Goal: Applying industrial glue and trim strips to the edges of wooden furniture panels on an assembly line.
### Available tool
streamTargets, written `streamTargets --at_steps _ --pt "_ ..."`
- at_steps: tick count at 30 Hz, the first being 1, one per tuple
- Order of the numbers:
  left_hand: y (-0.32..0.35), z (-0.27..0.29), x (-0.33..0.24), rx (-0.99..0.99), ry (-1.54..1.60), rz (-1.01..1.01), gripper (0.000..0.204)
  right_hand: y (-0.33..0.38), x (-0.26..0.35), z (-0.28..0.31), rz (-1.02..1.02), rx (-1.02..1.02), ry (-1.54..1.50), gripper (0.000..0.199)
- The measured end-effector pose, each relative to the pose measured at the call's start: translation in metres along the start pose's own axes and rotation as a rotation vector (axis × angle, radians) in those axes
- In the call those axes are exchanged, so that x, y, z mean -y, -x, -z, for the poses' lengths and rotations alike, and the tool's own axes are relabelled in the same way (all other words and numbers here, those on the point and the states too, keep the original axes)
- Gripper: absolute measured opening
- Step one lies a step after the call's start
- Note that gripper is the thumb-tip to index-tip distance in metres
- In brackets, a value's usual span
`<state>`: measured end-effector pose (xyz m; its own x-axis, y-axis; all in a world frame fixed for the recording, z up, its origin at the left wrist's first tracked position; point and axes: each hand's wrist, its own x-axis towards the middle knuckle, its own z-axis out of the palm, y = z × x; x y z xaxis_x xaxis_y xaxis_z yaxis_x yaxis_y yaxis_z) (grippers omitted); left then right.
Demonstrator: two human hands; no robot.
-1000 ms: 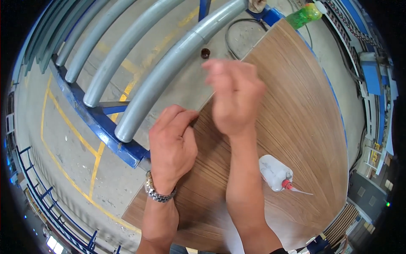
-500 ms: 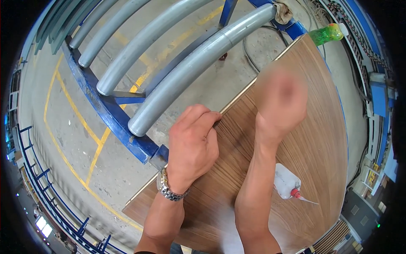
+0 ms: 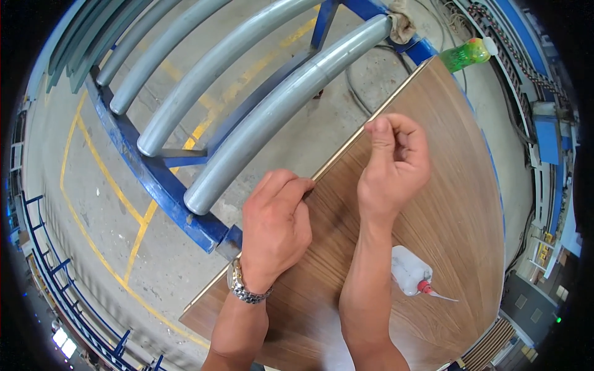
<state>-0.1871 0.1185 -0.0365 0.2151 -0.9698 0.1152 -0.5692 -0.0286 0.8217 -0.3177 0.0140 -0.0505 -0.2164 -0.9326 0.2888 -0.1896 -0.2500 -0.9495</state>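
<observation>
A brown wood-grain board (image 3: 458, 161) lies under both forearms, its long straight edge facing the roller frame. My left hand (image 3: 275, 226), with a metal-banded watch (image 3: 241, 285) on the wrist, is closed over that edge, thumb and forefinger pinching it. Farther along, my right hand (image 3: 396, 164) hovers over the board close to the same edge. Its thumb and forefinger are pressed together and the other fingers curl in; anything between the tips is too small to make out. Beside the right forearm lies a translucent squeeze bottle (image 3: 409, 269) with a red cap and thin nozzle.
Thick grey rollers (image 3: 291, 102) on a blue metal frame (image 3: 154, 179) stand beyond the board's straight edge. At its far corner are a green drink bottle (image 3: 464, 55) and a crumpled cloth (image 3: 402, 26). Hoses and cables (image 3: 359, 93) run over the floor behind.
My right hand, blurred before, has swung left and down to the board's straight edge. My left hand keeps its hold there. The whole view has shifted slightly.
</observation>
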Motion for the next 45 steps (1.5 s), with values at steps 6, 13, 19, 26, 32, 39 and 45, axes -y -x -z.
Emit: streamTargets --at_steps 6,13,19,26,32,39,45 --pt "0.000 -0.001 -0.001 0.012 -0.004 0.011 0.028 0.001 -0.004 0.000 0.036 -0.013 0.013 0.007" --pt "0.000 0.000 -0.001 0.018 -0.019 0.021 0.026 0.001 -0.002 -0.001 -0.014 -0.066 -0.007 0.012" --pt "0.000 -0.001 0.000 0.015 -0.014 0.010 0.026 -0.001 -0.008 0.000 -0.036 -0.101 -0.080 0.017" --pt "0.003 0.001 0.003 0.002 -0.021 0.021 0.028 -0.003 -0.001 0.002 -0.047 -0.064 -0.015 0.010" --pt "0.012 0.011 -0.006 -0.173 0.165 0.254 0.022 -0.001 -0.001 -0.001 -0.078 -0.093 0.007 0.012" --pt "0.058 0.062 -0.057 -0.159 0.539 0.320 0.021 -0.008 0.009 0.006 -0.060 -0.150 0.063 0.032" --pt "0.128 0.079 -0.105 0.145 0.477 0.315 0.029 0.006 0.013 -0.007 0.127 -0.109 0.200 0.051"
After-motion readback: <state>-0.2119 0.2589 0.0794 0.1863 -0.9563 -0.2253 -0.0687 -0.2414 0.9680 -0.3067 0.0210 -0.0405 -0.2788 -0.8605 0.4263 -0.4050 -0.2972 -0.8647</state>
